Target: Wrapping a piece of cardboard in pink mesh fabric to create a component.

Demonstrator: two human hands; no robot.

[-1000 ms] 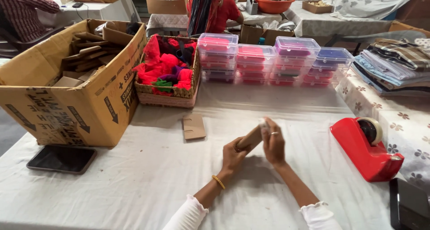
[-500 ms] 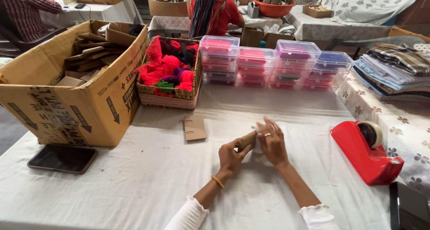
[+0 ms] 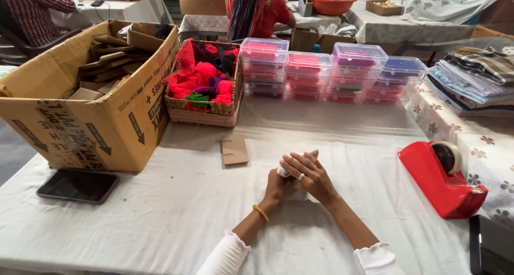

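White-clothed table (image 3: 160, 221); left hand (image 3: 279, 186) and right hand (image 3: 310, 174) closed together around small cardboard piece (image 3: 309, 156); loose card (image 3: 234, 149) just beyond; could crease if squeezed unevenly.

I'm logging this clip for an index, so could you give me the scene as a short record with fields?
setting: table with white cloth
left hand: under the right, on a small pale item, kind unclear
right hand: over the same item
nearby: flat cardboard piece, red tape dispenser, dark phone
behind: cardboard box, basket of red fabric, stacked clear boxes
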